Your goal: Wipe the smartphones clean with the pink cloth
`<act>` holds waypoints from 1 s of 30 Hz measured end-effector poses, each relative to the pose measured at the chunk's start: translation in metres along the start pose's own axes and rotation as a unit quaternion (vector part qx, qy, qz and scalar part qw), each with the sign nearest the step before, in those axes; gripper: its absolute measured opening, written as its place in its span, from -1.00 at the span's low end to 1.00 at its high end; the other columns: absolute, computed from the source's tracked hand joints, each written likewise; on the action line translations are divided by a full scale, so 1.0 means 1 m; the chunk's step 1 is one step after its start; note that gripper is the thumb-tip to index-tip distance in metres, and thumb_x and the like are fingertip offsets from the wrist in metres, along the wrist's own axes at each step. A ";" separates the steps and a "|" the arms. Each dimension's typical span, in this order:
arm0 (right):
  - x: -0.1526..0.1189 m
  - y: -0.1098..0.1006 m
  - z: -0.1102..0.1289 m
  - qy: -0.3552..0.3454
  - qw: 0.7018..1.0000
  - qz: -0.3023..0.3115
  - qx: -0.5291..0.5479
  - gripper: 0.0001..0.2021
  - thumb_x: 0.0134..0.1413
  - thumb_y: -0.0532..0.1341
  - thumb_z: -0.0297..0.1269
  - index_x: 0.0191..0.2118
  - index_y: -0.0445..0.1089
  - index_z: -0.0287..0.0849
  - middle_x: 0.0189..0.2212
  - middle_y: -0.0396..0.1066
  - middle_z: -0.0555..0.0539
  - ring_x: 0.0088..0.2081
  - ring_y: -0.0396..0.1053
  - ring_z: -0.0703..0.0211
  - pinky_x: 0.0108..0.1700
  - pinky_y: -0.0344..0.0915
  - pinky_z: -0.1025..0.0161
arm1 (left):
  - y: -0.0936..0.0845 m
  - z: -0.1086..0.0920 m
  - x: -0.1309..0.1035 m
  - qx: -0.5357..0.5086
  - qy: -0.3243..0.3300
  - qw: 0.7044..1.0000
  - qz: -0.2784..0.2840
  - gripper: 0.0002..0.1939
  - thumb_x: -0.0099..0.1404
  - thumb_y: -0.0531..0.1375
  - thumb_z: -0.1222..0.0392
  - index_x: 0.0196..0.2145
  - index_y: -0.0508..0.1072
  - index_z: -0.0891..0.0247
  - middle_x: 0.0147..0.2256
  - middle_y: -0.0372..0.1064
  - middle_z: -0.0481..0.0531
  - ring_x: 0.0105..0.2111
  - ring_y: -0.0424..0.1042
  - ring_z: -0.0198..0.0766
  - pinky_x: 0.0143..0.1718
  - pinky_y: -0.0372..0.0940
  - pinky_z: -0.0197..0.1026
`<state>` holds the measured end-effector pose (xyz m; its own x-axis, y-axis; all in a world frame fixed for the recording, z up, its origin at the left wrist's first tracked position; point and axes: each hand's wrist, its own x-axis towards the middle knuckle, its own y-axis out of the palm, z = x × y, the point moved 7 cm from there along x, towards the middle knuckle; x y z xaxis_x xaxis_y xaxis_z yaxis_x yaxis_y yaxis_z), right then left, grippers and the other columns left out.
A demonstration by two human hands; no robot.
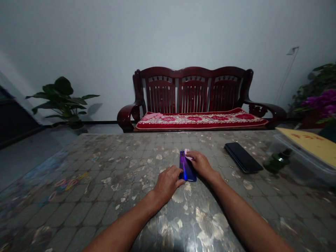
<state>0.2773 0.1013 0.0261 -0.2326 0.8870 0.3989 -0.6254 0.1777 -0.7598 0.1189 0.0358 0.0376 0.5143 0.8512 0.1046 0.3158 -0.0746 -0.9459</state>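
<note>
A blue-purple phone (188, 171) lies back side up on the patterned table, its camera toward the far end. My left hand (168, 180) grips the phone's near left edge between thumb and fingers. A small pale pink cloth (187, 152) is pinched in my right hand (201, 162), pressed against the phone's far right part. Some of the cloth is hidden under the right fingers.
On the right lie a black phone-like slab (243, 157), a dark green bottle (277, 161) and a clear plastic box (301, 164) with a yellow envelope (309, 141) on top. Colourful rubber bands (67, 183) lie left. A wooden bench (193, 94) stands behind the table.
</note>
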 end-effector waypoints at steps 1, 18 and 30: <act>0.001 -0.001 -0.001 0.005 1.000 0.006 -0.006 -0.60 0.07 0.14 -0.63 -0.10 0.59 -0.10 -0.04 0.58 -0.13 0.05 0.48 0.05 0.14 0.35 0.12 | 0.000 0.000 0.000 0.000 0.001 1.000 0.001 -0.73 0.36 0.32 0.12 -0.01 0.50 0.18 -0.13 0.49 0.08 -0.10 0.50 -0.10 -0.08 0.36 -0.15; 0.012 0.006 0.018 -0.074 0.992 0.093 -0.052 -0.61 0.10 0.11 -0.62 -0.10 0.57 -0.13 -0.09 0.56 -0.13 -0.02 0.47 0.10 0.04 0.33 0.24 | -0.002 -0.005 0.009 0.008 0.075 0.997 0.005 -0.65 0.31 0.34 0.21 0.03 0.43 0.20 0.09 0.43 0.14 0.10 0.41 0.02 0.13 0.31 0.02; 0.019 0.000 0.010 -0.090 0.990 0.065 -0.083 -0.65 0.14 0.16 -0.56 -0.06 0.58 -0.14 0.03 0.52 -0.19 0.08 0.42 0.02 0.14 0.31 0.11 | 0.007 0.017 0.011 -0.058 0.101 0.992 -0.051 -0.54 0.28 0.38 0.11 0.10 0.45 0.19 0.18 0.41 0.15 0.16 0.39 0.00 0.21 0.26 0.04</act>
<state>0.2657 0.1142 0.0388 -0.4417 0.8187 0.3669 -0.4544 0.1485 -0.8783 0.1136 0.0533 0.0272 0.6199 0.7373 0.2686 0.4580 -0.0619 -0.8868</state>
